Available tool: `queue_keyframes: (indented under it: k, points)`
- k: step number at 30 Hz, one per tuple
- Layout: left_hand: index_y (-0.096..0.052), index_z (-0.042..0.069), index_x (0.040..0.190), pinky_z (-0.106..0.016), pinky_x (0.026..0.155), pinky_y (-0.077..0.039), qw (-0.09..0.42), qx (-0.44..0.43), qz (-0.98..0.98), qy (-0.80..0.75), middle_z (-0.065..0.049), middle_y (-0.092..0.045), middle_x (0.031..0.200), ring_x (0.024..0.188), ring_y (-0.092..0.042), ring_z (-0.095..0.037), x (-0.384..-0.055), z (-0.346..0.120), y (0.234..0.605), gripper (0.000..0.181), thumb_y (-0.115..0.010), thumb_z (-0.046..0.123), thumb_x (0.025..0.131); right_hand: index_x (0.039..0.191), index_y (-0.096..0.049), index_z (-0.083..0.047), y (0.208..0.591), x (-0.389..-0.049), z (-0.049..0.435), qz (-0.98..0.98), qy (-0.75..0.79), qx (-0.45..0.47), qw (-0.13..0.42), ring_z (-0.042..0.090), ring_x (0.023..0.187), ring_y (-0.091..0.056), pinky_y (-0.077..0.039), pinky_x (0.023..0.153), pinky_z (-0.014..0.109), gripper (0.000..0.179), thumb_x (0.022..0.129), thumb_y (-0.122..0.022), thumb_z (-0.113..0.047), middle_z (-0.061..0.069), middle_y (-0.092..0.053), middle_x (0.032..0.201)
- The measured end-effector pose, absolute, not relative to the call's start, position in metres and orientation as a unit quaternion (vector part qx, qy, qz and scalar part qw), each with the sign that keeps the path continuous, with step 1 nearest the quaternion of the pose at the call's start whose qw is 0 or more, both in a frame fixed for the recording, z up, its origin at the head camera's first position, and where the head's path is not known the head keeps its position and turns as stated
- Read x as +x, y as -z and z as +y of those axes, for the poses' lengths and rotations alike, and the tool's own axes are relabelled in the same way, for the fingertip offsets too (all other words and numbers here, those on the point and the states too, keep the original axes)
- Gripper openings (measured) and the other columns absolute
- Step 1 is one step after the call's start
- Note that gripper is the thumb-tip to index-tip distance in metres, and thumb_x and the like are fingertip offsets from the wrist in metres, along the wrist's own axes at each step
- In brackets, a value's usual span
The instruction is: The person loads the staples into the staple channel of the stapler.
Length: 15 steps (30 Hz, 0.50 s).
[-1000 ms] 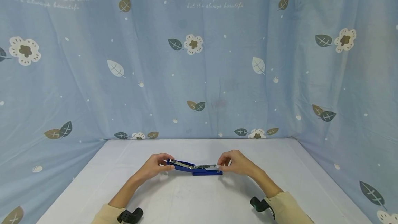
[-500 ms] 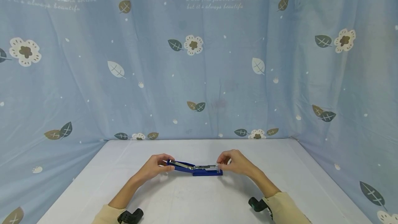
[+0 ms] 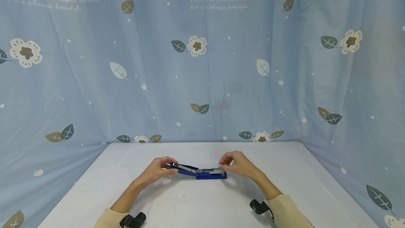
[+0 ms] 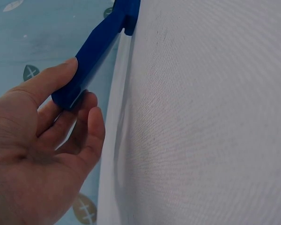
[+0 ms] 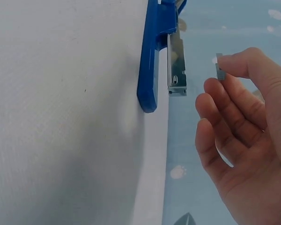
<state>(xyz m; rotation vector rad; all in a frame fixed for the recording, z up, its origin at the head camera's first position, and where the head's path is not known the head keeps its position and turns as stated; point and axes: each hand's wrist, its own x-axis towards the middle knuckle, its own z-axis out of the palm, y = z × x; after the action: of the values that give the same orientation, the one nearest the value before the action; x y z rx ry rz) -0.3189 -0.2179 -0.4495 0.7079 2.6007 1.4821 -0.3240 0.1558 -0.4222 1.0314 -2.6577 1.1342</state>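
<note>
A blue stapler (image 3: 210,176) stands on the white table with its top cover (image 3: 185,170) swung far back to the left. My left hand (image 3: 155,169) grips the end of that cover; in the left wrist view the thumb lies on the blue cover (image 4: 96,51) with fingers under it. Between thumb and fingertip my right hand (image 5: 253,126) pinches a short strip of staples (image 5: 220,68). In the right wrist view the strip is apart from the metal magazine (image 5: 176,65), which sits above the blue base (image 5: 149,70). From the head view, my right hand is over the stapler's right end.
The white tabletop (image 3: 196,203) reaches back to a blue patterned curtain (image 3: 202,80), which also hangs along both sides. A black wrist camera (image 3: 134,220) is worn on the left wrist and another black camera (image 3: 258,207) on the right.
My right hand has moved slightly left and up over the stapler's right end, with the staple strip in its fingers. The left hand and the stapler have stayed in place.
</note>
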Motion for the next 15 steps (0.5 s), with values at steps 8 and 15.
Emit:
queue_keyframes:
  k: [8, 15]
  points:
    - [-0.066, 0.009, 0.118, -0.023, 0.072, -0.051, 0.034, 0.226, 0.847, -0.480, -0.011, -0.069, 0.112, 0.095, -0.065, -0.020, -0.3194, -0.2176, 0.4509, 0.037, -0.075, 0.026, 0.087, 0.093, -0.073, -0.013, 0.4240, -0.3254, 0.1517, -0.872, -0.364, 0.325, 0.035, 0.006, 0.074, -0.060, -0.049, 0.066, 0.021, 0.009, 0.087, -0.074, -0.019, -0.007, -0.068, 0.081]
    - [-0.066, 0.009, 0.118, -0.024, 0.072, -0.052, 0.034, 0.233, 0.845, -0.481, -0.012, -0.070, 0.110, 0.093, -0.066, -0.019, -0.3195, -0.2179, 0.4504, 0.036, -0.075, 0.026, 0.087, 0.093, -0.072, -0.013, 0.4232, -0.3266, 0.1473, -0.871, -0.363, 0.327, 0.041, 0.006, 0.075, -0.061, -0.050, 0.069, 0.022, 0.009, 0.087, -0.074, -0.019, -0.009, -0.069, 0.083]
